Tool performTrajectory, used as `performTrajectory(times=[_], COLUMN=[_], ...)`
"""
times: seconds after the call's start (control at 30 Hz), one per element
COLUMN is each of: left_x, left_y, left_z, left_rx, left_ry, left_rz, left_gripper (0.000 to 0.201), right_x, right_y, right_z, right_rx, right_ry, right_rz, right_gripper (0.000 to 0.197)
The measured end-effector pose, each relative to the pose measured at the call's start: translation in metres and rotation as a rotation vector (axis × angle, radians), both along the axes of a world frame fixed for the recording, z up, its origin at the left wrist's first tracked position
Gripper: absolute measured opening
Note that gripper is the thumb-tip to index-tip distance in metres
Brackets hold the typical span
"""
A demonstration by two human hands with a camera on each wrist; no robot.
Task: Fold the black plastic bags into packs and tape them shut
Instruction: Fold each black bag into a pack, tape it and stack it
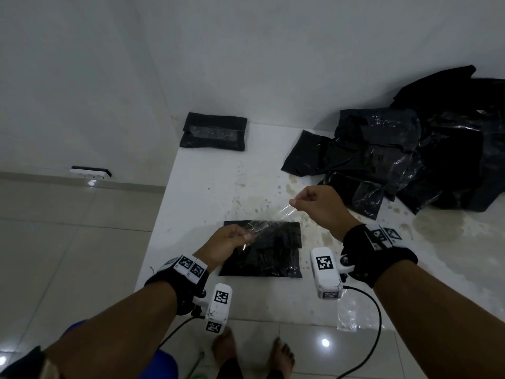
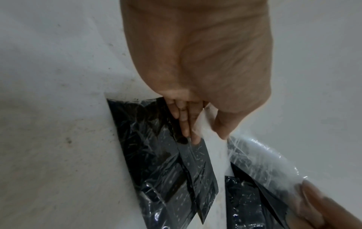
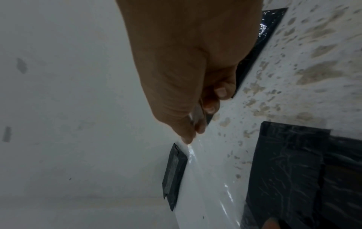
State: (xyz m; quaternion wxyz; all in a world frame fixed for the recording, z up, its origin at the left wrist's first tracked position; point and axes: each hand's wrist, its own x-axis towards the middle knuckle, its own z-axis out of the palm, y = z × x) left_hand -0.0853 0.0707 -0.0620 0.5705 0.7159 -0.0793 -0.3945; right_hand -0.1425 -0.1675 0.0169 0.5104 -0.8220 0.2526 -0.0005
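Both hands' fingers (image 1: 247, 237) pinch clear tape (image 1: 269, 220) above the folded pack (image 1: 273, 258) (unsealed).

Things hiding or running off the edge

The big pile of black bags (image 1: 426, 149) is running off the right edge of the head view. The left hand (image 1: 224, 246) is covering a corner of the folded pack (image 1: 273, 258). The right hand (image 2: 325, 207) is looking blurry at the lower right of the left wrist view.
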Motion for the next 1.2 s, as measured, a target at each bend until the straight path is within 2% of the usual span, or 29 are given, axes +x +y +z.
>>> performTrajectory(times=[0.17, 0.27, 0.33, 0.4, 0.47, 0.67, 0.8, 1.2], left_x=[0.006, 0.01, 0.011, 0.012, 0.011, 0.0, -0.004, -0.013], left_y=[-0.003, -0.013, -0.019, -0.022, -0.02, -0.005, 0.005, 0.013], left_z=[-0.001, 0.007, 0.014, 0.017, 0.017, 0.014, 0.015, 0.011], left_rx=[0.082, 0.17, 0.229, 0.307, 0.372, 0.494, 0.497, 0.508], left_ry=[-0.008, -0.007, -0.015, -0.069, -0.111, -0.192, -0.147, -0.102], left_rz=[0.017, -0.013, -0.028, -0.041, -0.027, 0.081, 0.132, 0.185], left_gripper=[0.024, 0.013, 0.02, 0.018, 0.019, 0.023, 0.016, 0.012], right_x=[-0.011, -0.022, -0.03, -0.036, -0.04, -0.05, -0.054, -0.062], right_y=[-0.007, -0.005, -0.002, 0.001, 0.004, 0.024, 0.036, 0.05], right_z=[-0.022, -0.036, -0.043, -0.05, -0.058, -0.078, -0.09, -0.106], right_rx=[0.062, 0.066, 0.066, 0.078, 0.07, -0.036, -0.101, -0.269], right_ry=[0.034, 0.092, 0.117, 0.123, 0.131, 0.15, 0.171, 0.165], right_rz=[-0.181, -0.248, -0.286, -0.316, -0.337, -0.312, -0.293, -0.212], right_gripper=[0.03, 0.035, 0.04, 0.044, 0.04, 0.037, 0.024, 0.029])
